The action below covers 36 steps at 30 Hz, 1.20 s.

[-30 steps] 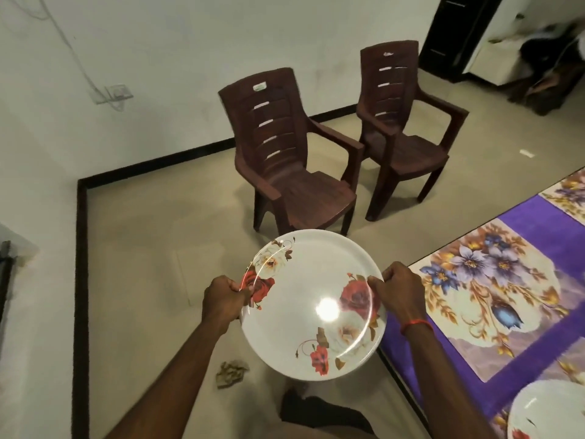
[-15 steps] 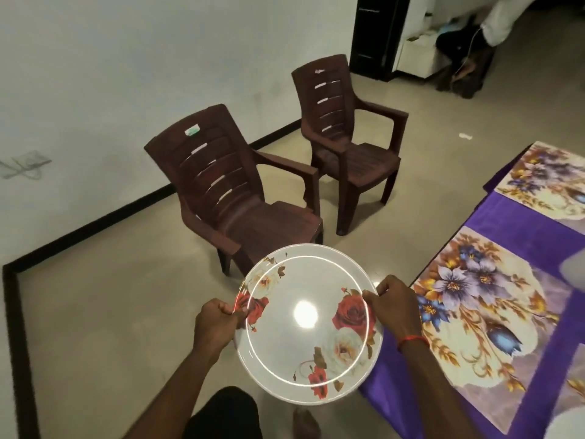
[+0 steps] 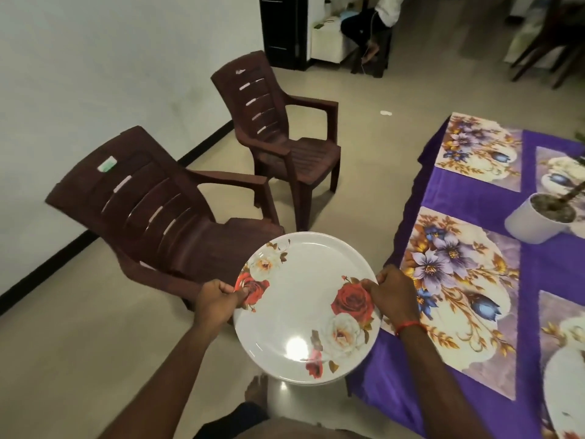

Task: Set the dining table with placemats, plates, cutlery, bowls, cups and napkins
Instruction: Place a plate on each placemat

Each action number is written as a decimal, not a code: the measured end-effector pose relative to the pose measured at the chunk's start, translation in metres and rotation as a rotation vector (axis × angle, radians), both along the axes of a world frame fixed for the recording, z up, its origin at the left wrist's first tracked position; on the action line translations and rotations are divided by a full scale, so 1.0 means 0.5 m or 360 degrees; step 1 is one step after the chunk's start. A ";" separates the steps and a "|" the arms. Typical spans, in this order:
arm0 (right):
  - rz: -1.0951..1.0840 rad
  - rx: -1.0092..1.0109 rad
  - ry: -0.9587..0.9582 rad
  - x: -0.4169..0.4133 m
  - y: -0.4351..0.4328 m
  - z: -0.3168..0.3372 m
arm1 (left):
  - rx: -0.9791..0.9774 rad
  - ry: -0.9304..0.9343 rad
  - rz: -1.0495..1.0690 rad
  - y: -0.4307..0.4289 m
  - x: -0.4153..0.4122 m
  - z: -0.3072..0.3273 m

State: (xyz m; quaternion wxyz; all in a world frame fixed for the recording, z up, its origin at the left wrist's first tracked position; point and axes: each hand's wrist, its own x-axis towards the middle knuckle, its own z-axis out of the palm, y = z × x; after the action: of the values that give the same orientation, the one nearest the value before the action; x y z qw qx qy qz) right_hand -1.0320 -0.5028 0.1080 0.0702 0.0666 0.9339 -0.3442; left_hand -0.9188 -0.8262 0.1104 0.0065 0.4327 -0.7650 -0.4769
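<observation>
I hold a white plate with red and cream roses [image 3: 300, 299] level over the floor, just left of the table's edge. My left hand [image 3: 217, 297] grips its left rim and my right hand [image 3: 394, 294] grips its right rim. More rims show under the plate's edge, so it looks like a small stack. The table has a purple cloth [image 3: 474, 188] with floral placemats: one close to my right hand [image 3: 462, 280], one at the far end [image 3: 478, 150]. Another white plate [image 3: 566, 391] lies on a placemat at the bottom right.
Two brown plastic chairs stand left of the table, the near one [image 3: 164, 213] and a farther one [image 3: 278, 134]. A white pot with a plant [image 3: 538, 220] sits on the table. A seated person [image 3: 367, 26] is at the back by a dark doorway.
My view has swung right and I have stepped closer to the table, so more placemats and the pot show. Both hands keep the same grip on the plate.
</observation>
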 end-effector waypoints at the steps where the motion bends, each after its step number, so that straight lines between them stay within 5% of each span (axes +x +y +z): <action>1: -0.0036 0.0015 0.0011 -0.012 -0.014 -0.001 | 0.0022 -0.0012 -0.0039 -0.023 -0.024 0.000; 14: -0.0580 -0.0014 -0.0017 -0.002 -0.071 0.023 | 0.0173 0.0033 -0.0529 -0.115 -0.244 0.008; 36: -0.1277 0.0110 -0.0085 -0.081 0.178 -0.012 | 0.0096 -0.0024 -0.1327 0.230 -0.662 -0.014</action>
State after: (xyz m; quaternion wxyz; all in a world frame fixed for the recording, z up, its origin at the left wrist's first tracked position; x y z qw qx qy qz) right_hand -1.0726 -0.4137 0.1021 -0.0478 0.4372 0.8426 -0.3107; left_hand -1.2501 -0.7112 0.1035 -0.2054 0.0894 -0.8604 -0.4577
